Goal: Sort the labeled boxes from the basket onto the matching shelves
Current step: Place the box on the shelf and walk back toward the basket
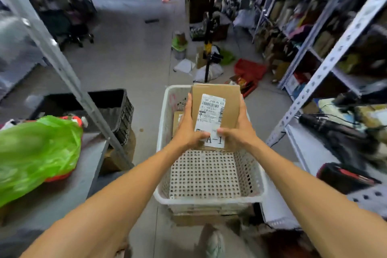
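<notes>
A grey concrete floor [134, 52] runs down a storeroom aisle, with metal racks on both sides. The left rack [69, 184] has one green bag [37, 153] on its grey shelf. The right rack [326, 65] is packed with goods too blurred to name. Loose litter and one red bag [249, 69] lie on the floor around one black pole [209, 33], and one black crate [117, 107] sits on the floor at left.

One white perforated basket [209, 200] stands mid-aisle, on top of a flat carton. Two boxes show. One box [230, 98] is held just above the basket's far half, its white label reading "A-1". The left hand [187, 130] grips its left edge, fingers along the side and thumb across the label's lower part. The right hand [240, 132] grips its right edge the same way, thumb on the label. The second box [178, 119] lies inside the basket at its far left, mostly hidden behind the left hand. The near half of the basket shows only its bare bottom.
</notes>
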Motion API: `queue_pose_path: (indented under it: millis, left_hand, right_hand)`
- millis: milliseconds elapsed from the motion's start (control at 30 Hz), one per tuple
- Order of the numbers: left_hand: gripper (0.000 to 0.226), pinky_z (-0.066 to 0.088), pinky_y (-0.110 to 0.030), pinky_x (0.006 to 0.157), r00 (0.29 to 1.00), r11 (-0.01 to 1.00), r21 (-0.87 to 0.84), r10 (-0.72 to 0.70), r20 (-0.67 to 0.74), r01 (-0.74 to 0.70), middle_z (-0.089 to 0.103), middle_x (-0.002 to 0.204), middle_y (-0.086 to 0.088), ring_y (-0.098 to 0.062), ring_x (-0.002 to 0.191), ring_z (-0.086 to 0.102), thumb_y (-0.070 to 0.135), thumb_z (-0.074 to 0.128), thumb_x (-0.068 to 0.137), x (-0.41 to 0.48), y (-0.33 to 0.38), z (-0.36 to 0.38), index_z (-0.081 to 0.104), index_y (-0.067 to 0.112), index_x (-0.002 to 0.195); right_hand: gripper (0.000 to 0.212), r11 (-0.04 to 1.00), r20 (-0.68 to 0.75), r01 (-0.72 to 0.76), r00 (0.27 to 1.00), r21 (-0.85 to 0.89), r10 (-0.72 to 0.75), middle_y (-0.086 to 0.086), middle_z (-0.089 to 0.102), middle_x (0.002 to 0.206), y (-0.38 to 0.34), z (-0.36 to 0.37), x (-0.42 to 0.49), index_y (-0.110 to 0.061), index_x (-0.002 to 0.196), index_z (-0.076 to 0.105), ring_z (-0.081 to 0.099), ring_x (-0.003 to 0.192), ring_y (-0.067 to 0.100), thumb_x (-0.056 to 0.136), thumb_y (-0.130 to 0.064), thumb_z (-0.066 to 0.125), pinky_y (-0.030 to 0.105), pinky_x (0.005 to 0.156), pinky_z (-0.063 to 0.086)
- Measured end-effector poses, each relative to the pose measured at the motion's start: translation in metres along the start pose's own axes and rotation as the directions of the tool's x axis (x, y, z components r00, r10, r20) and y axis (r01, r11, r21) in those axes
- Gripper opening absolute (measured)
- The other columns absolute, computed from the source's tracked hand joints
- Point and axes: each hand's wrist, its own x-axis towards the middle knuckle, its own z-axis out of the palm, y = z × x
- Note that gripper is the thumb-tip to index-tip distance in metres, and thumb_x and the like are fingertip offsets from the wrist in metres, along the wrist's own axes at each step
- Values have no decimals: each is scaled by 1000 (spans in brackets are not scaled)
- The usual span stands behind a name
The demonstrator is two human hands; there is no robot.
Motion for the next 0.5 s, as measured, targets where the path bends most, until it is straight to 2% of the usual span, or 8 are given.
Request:
queue_pose_path:
  millis: [67, 133, 200, 267, 333, 400, 500]
  left_hand:
    - [127, 32, -18, 96, 999, 999, -1, 38, 6, -38, 24, 127, 22, -7, 129, 31, 0, 78, 69, -25, 22, -11, -14, 33, 151]
    - [127, 34, -13, 92, 998, 998, 9, 63, 19, -63, 29, 134, 16, -9, 127, 35, 0, 79, 70, -49, 41, -19, -13, 32, 151]
    - [129, 36, -20, 96, 995, 995, 32, 92, 37, -93, 32, 137, 10, -10, 128, 37, 2, 81, 68, -72, 58, -23, -13, 34, 151]
    - [130, 34, -25, 104, 991, 991, 39, 125, 52, -127, 29, 134, 13, -7, 128, 33, 5, 82, 68, -95, 72, -24, -14, 34, 150]
    - [132, 32, -31, 110, 987, 986, 60, 154, 51, -157, 28, 140, 11, -8, 130, 31, 8, 83, 68, -118, 86, -24, -17, 34, 150]
    - [133, 34, -34, 110, 986, 984, 73, 162, 42, -165, 31, 147, 2, -12, 132, 34, 8, 83, 68, -139, 99, -23, -18, 34, 149]
    - [133, 35, -32, 106, 984, 980, 93, 176, 27, -178, 33, 147, -5, -16, 132, 36, 7, 84, 68, -169, 120, -17, -17, 34, 150]
  right_hand:
    - [130, 999, -27, 35, 999, -7, -35, -4, 41, 142, -25, -2, -28, -40, 150, -10, 46, 127, 17, 63, -15, 83, 41, 105, 41]
    - [129, 997, -51, 77, 996, -10, -77, 3, 35, 150, -43, -3, -57, -37, 151, -10, 42, 131, 17, 67, -11, 84, 37, 107, 38]
    - [127, 995, -86, 95, 991, -35, -98, 3, 35, 151, -57, -7, -85, -36, 151, -10, 41, 132, 17, 70, -9, 84, 37, 109, 36]
    - [128, 993, -105, 104, 988, -50, -109, 3, 34, 151, -67, -12, -109, -35, 151, -12, 39, 133, 16, 70, -12, 84, 36, 110, 33]
    - [129, 990, -101, 128, 986, -64, -134, 4, 30, 153, -78, -18, -132, -30, 151, -15, 34, 133, 11, 71, -12, 84, 30, 109, 28]
    - [129, 987, -103, 145, 983, -72, -152, 5, 24, 156, -88, -22, -154, -26, 152, -16, 28, 134, 9, 71, -10, 83, 27, 108, 23]
    - [129, 984, -142, 169, 974, -62, -176, 6, 16, 159, -98, -30, -192, -27, 152, -16, 20, 143, 16, 71, -11, 84, 36, 115, 19]
